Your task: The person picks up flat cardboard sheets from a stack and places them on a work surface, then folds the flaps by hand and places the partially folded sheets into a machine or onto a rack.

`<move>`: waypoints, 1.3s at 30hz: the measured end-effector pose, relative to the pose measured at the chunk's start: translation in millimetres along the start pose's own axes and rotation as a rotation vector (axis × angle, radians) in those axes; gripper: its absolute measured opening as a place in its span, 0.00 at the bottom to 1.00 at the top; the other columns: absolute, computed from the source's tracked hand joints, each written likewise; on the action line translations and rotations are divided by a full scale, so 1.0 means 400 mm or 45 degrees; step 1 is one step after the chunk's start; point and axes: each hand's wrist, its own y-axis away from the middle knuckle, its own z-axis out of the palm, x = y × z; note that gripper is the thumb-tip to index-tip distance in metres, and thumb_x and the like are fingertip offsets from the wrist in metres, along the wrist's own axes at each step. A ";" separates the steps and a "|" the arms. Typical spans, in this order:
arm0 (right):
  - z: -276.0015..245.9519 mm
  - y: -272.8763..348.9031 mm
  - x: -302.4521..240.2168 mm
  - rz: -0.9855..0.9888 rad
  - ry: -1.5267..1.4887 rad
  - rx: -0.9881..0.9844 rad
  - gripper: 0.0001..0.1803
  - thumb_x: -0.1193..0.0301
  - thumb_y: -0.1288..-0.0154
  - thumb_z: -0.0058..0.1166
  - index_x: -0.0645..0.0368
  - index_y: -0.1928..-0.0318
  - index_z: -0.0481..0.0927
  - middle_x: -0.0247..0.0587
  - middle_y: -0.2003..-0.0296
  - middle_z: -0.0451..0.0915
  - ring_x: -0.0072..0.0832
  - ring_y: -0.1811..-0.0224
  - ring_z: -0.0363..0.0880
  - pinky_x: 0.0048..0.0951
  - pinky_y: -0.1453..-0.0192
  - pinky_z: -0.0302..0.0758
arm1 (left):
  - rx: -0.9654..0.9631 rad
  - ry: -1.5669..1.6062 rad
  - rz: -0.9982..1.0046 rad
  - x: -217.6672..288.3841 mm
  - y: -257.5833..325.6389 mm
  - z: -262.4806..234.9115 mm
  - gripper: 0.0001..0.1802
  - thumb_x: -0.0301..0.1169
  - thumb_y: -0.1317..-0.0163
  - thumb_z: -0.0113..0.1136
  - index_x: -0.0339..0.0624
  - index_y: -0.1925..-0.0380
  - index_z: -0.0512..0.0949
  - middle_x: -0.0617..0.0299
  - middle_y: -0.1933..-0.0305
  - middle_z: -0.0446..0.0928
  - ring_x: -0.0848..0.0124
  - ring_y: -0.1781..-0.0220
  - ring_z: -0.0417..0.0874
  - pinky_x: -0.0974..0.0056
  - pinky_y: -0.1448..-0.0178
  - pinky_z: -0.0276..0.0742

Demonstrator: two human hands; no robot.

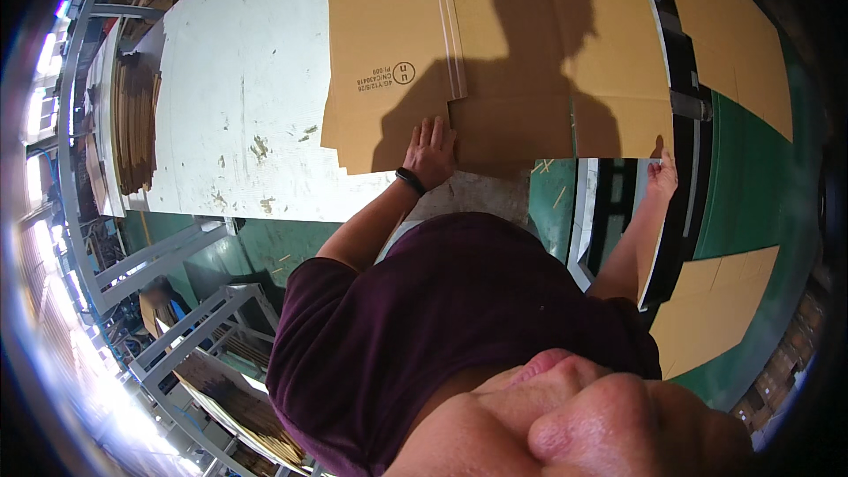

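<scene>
2 bare hands meet a flattened cardboard box blank [495, 53] at its near edge, on a scuffed white surface [238, 79] in a workshop. The left hand [430, 152] lies palm down on the sheet, fingers spread and flat, so this grip is wide and clasps nothing; it only presses on the board close to a notch in the near edge. A dark band [410, 181] circles that wrist. The right hand [661, 172] is at the sheet's near right corner, where the board juts past the surface over a green machine bed [751, 177]; the thumb and fingers touch the corner's edge, but whether they pinch it or merely steady it cannot be told from this angle. The blank thus lies ahead of both hands, stretching away from the person, with the left hand on top of it and the right hand at its rim, the 2 well apart along the same edge. The person's shadow falls across the middle of the cardboard. More flat cardboard sheets [733, 44] lie on the green bed to the right, and another [707, 309] sits nearer, beside the right forearm. At far left a stack of cardboard [137, 119] stands on edge, and grey metal framing [190, 318] fills the lower left. The person wears a dark maroon shirt [442, 327].
</scene>
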 end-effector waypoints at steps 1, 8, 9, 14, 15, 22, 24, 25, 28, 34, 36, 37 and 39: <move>0.008 0.010 -0.008 0.057 -0.132 -0.004 0.15 0.71 0.46 0.68 0.56 0.59 0.79 0.31 0.69 0.76 0.23 0.69 0.73 0.29 0.60 0.73 | -0.011 0.023 -0.006 -0.004 -0.006 -0.017 0.22 0.36 0.48 0.60 0.44 0.51 0.75 0.40 0.40 0.67 0.40 0.39 0.70 0.41 0.37 0.67; 0.174 0.414 -0.165 -1.173 0.170 -0.479 0.14 0.82 0.48 0.64 0.58 0.69 0.69 0.43 0.60 0.79 0.31 0.60 0.78 0.33 0.50 0.75 | -0.232 0.096 -0.060 -0.048 0.024 0.002 0.37 0.44 0.52 0.67 0.47 0.41 0.68 0.41 0.32 0.58 0.42 0.31 0.59 0.41 0.30 0.58; 0.211 0.510 -0.152 -1.386 0.331 -0.551 0.12 0.80 0.46 0.62 0.59 0.68 0.69 0.44 0.60 0.79 0.32 0.59 0.78 0.33 0.49 0.75 | -0.201 0.119 -0.056 -0.048 0.021 0.008 0.37 0.45 0.53 0.67 0.47 0.41 0.69 0.41 0.32 0.58 0.42 0.31 0.59 0.41 0.31 0.58; 0.358 0.790 0.126 -1.769 1.003 -1.056 0.22 0.79 0.46 0.57 0.61 0.48 0.74 0.47 0.52 0.77 0.40 0.50 0.78 0.35 0.48 0.77 | -0.120 0.149 -0.056 -0.053 0.031 0.013 0.35 0.46 0.52 0.66 0.48 0.43 0.70 0.43 0.32 0.60 0.43 0.32 0.61 0.43 0.31 0.59; 0.391 0.833 0.183 -1.829 1.075 -1.120 0.22 0.78 0.45 0.55 0.61 0.47 0.74 0.49 0.48 0.75 0.42 0.48 0.76 0.37 0.45 0.74 | -0.063 0.151 -0.058 -0.052 0.035 0.021 0.35 0.46 0.51 0.66 0.47 0.43 0.70 0.44 0.33 0.61 0.44 0.32 0.63 0.44 0.30 0.59; 0.516 0.816 0.444 -2.425 1.891 -1.044 0.14 0.72 0.41 0.47 0.59 0.54 0.77 0.50 0.42 0.72 0.41 0.45 0.71 0.38 0.38 0.69 | 0.046 0.247 -0.154 -0.061 0.033 0.051 0.35 0.46 0.49 0.63 0.42 0.42 0.70 0.48 0.35 0.67 0.50 0.32 0.65 0.47 0.30 0.59; 0.529 0.812 0.465 -2.397 1.896 -1.023 0.11 0.71 0.42 0.48 0.58 0.59 0.77 0.48 0.43 0.72 0.41 0.44 0.70 0.37 0.38 0.69 | 0.056 0.282 -0.176 -0.067 0.029 0.033 0.33 0.45 0.48 0.64 0.42 0.43 0.71 0.50 0.36 0.69 0.52 0.33 0.67 0.48 0.31 0.61; 0.531 0.817 0.447 -2.318 1.901 -1.097 0.10 0.71 0.42 0.48 0.58 0.59 0.76 0.48 0.44 0.72 0.41 0.43 0.69 0.37 0.37 0.68 | 0.058 0.306 -0.184 -0.064 0.029 0.031 0.33 0.45 0.48 0.64 0.42 0.43 0.71 0.51 0.36 0.69 0.52 0.33 0.67 0.48 0.31 0.61; 0.535 0.810 0.406 -2.226 1.714 -1.289 0.10 0.71 0.42 0.48 0.59 0.61 0.76 0.46 0.44 0.71 0.40 0.40 0.66 0.38 0.35 0.65 | 0.017 0.319 -0.194 -0.065 0.017 0.013 0.35 0.47 0.50 0.65 0.43 0.44 0.71 0.52 0.36 0.69 0.54 0.33 0.68 0.49 0.33 0.63; 0.542 0.776 0.413 -2.042 1.316 -1.588 0.11 0.69 0.40 0.47 0.61 0.60 0.77 0.46 0.39 0.64 0.40 0.34 0.59 0.42 0.30 0.59 | 0.046 0.397 -0.175 -0.074 -0.004 -0.001 0.38 0.46 0.55 0.69 0.43 0.44 0.70 0.52 0.39 0.71 0.53 0.35 0.70 0.51 0.38 0.67; 0.548 0.767 0.427 -2.015 1.291 -1.620 0.12 0.69 0.39 0.47 0.61 0.59 0.78 0.46 0.38 0.64 0.40 0.33 0.58 0.43 0.29 0.58 | 0.004 0.463 -0.169 -0.097 -0.014 -0.020 0.35 0.42 0.55 0.69 0.41 0.46 0.71 0.50 0.41 0.73 0.52 0.37 0.71 0.50 0.36 0.65; 0.547 0.758 0.461 -1.942 1.184 -1.588 0.13 0.68 0.39 0.48 0.61 0.58 0.79 0.46 0.38 0.65 0.42 0.32 0.57 0.44 0.28 0.56 | -0.025 0.577 -0.122 -0.136 -0.024 0.017 0.33 0.34 0.54 0.68 0.37 0.46 0.71 0.47 0.42 0.73 0.50 0.39 0.71 0.49 0.36 0.65; 0.558 0.760 0.432 -1.875 1.272 -1.791 0.16 0.69 0.41 0.50 0.63 0.53 0.78 0.47 0.37 0.64 0.43 0.30 0.53 0.45 0.27 0.53 | 0.183 0.740 -0.206 -0.218 -0.035 0.067 0.32 0.26 0.52 0.65 0.35 0.44 0.69 0.44 0.42 0.71 0.47 0.39 0.69 0.48 0.34 0.62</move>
